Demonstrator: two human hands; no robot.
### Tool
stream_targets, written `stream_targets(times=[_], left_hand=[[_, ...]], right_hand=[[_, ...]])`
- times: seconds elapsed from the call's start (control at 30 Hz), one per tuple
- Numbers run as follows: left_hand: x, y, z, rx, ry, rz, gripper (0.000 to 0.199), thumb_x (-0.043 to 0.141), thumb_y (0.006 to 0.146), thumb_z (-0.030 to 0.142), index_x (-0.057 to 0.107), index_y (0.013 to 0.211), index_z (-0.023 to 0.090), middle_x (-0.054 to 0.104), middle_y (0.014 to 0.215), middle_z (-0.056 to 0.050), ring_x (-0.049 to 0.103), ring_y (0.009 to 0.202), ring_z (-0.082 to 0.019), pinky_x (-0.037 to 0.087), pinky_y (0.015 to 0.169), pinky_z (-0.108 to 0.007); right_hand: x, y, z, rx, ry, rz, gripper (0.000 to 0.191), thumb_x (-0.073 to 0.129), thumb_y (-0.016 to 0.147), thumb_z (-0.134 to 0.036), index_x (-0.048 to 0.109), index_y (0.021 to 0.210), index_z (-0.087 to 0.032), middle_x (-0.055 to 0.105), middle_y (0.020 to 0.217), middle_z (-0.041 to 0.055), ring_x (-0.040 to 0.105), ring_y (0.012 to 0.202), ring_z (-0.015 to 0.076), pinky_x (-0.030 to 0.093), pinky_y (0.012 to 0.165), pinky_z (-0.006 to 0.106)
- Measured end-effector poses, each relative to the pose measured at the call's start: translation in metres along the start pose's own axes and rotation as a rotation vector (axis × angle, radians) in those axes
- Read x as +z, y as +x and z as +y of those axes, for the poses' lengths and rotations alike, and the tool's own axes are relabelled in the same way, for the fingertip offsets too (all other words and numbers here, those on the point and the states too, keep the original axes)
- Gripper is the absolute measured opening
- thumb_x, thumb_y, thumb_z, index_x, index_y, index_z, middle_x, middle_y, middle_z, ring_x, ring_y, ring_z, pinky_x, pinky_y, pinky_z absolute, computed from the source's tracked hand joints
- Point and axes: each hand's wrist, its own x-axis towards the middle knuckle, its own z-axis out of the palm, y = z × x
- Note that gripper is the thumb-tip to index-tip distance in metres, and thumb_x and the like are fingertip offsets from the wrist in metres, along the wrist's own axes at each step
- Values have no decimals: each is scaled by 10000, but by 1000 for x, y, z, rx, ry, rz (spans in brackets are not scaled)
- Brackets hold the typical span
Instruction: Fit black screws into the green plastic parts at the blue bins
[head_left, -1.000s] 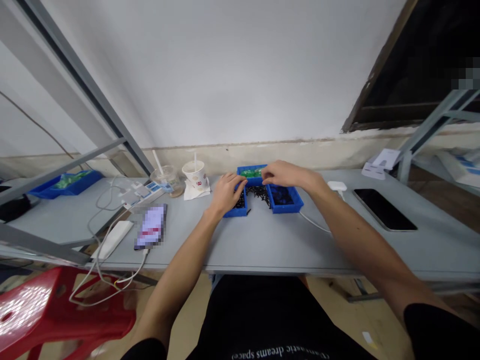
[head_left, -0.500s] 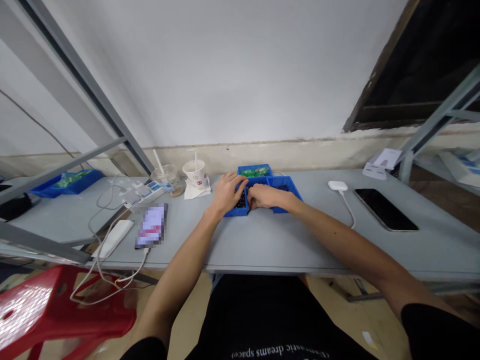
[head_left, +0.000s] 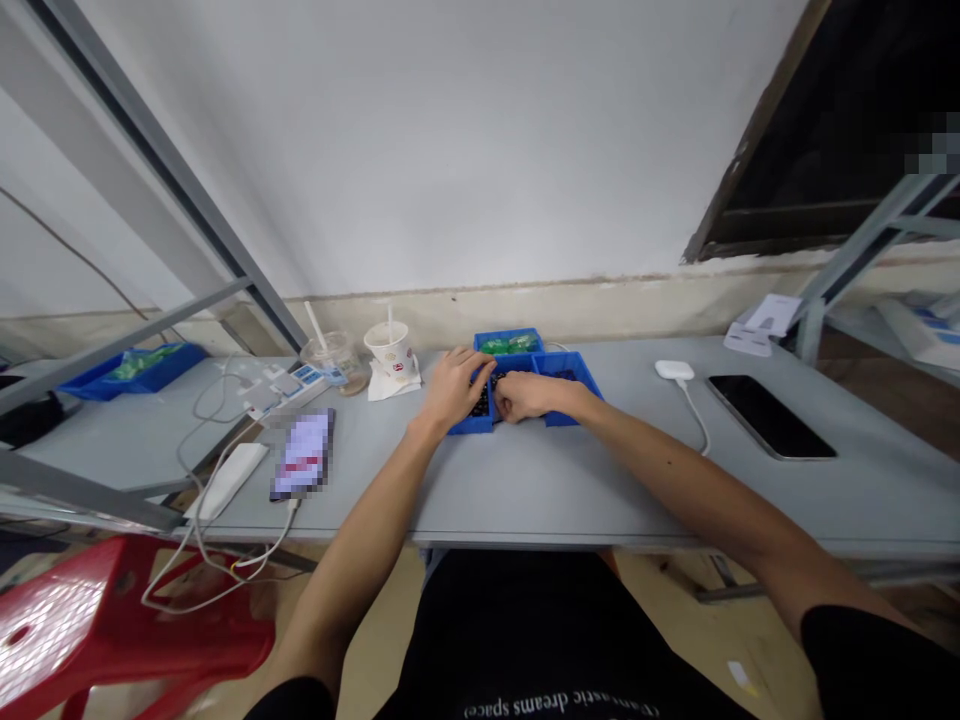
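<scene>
Several blue bins (head_left: 574,392) stand together on the grey table, against the wall side. My left hand (head_left: 454,385) rests over the left bin, fingers stretched across its top; small black pieces (head_left: 481,403) show below the fingers. My right hand (head_left: 523,395) reaches into the middle bin with its fingers curled down; whatever they hold is hidden. Dark pieces lie in the right bin, partly behind my right wrist. Green packets (head_left: 511,344) fill the bin at the back.
Left of the bins stand a paper cup (head_left: 392,352) and a plastic cup (head_left: 346,371), near a power strip (head_left: 300,388), cables and a phone (head_left: 304,452). On the right lie a white case (head_left: 674,371) and a black phone (head_left: 771,416). A red stool (head_left: 142,610) stands lower left.
My right fingers have shifted slightly within the middle bin. My left hand stays in nearly the same place.
</scene>
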Motion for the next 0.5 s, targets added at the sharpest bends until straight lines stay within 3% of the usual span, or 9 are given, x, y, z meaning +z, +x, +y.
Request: stream_targets(times=[0.23,0.5], left_hand=[[-3,0,3,9,5,-33,252,506,1092,329,726,1061,211,768,1027,-56,651,1010,-247,488,923,-394],[0,1,0,77,-19,-133,238,557,1076,358,746,1036,219,775,1016,-51,655,1004,-248,484,915,-397]], right_hand=[[-12,-7,11,-81,-21,1,91,699,698,-116,763,737,-167,752,746,32,624,670,159,398,622,270],[-50,-33,15,-58,-47,287,114,682,723,-132,772,757,-193,715,713,4,585,654,141,373,638,279]])
